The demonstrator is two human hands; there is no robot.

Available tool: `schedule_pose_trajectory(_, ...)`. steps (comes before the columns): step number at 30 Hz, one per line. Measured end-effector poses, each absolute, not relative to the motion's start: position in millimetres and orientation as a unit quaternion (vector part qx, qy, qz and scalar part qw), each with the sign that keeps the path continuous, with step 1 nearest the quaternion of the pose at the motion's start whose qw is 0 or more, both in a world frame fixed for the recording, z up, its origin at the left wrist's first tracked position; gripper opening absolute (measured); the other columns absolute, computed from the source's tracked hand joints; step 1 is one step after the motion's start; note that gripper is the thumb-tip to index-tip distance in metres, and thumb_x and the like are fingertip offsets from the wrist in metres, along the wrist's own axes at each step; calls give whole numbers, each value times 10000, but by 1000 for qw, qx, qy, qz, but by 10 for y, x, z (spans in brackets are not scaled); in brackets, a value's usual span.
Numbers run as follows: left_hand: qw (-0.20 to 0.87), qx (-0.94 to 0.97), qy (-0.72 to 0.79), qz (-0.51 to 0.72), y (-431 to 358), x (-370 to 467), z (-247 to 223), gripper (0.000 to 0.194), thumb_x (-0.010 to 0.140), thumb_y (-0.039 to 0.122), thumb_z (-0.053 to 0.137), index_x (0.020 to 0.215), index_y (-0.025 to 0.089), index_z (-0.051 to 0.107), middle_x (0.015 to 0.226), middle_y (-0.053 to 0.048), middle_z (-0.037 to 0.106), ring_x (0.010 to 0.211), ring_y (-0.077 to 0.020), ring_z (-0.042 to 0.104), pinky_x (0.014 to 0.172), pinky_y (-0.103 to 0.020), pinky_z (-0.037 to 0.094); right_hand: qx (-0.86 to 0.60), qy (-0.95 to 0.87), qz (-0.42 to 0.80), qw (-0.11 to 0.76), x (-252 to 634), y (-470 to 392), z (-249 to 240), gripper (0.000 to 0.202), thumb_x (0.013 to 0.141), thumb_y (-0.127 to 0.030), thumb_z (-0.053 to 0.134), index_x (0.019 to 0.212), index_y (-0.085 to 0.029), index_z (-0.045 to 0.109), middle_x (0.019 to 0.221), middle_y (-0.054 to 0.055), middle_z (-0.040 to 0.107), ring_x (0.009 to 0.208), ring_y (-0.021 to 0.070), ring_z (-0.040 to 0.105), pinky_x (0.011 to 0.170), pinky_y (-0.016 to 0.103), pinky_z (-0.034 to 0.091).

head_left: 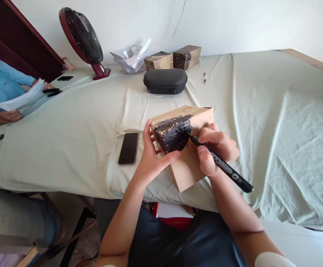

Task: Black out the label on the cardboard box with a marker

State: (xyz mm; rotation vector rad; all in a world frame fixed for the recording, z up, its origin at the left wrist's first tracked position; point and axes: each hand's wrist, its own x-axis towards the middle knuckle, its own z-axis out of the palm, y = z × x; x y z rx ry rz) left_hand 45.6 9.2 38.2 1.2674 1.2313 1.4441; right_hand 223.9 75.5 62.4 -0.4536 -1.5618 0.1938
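Observation:
A brown cardboard box point(190, 167) rests tilted near the front edge of the cloth-covered table. Black scribble covers one corner and spreads onto two of its faces. My left hand point(157, 154) grips the box at its left side, the thumb on the front face and the fingers around the far side, partly hidden. Between the thumb and fingers of my right hand point(217, 148) is a black marker pen point(225, 167). Its tip touches the right border of the black patch. Left of the box lies a dark smartphone point(128, 148).
Behind stand a black zip case point(165, 81), two scribbled boxes point(187, 57), a clear plastic basket point(130, 63) and a red fan point(85, 40). A small pen point(205, 78) lies right of the case. At far left, a person in a blue shirt point(8, 85) holds paper sheets point(25, 97).

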Motion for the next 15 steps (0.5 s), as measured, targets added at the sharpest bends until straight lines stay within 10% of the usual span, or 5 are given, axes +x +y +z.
schedule_pose_trajectory(15, 344, 501, 538, 584, 29, 597, 417, 1256, 732, 471, 992, 1712, 461, 206, 1652, -122, 410, 1507, -414, 502, 1065, -517, 647, -81, -767, 105, 628, 2238, 592, 751, 67, 973, -222, 529, 939, -276, 551, 605, -60, 484, 450, 150, 436, 605, 382, 340)
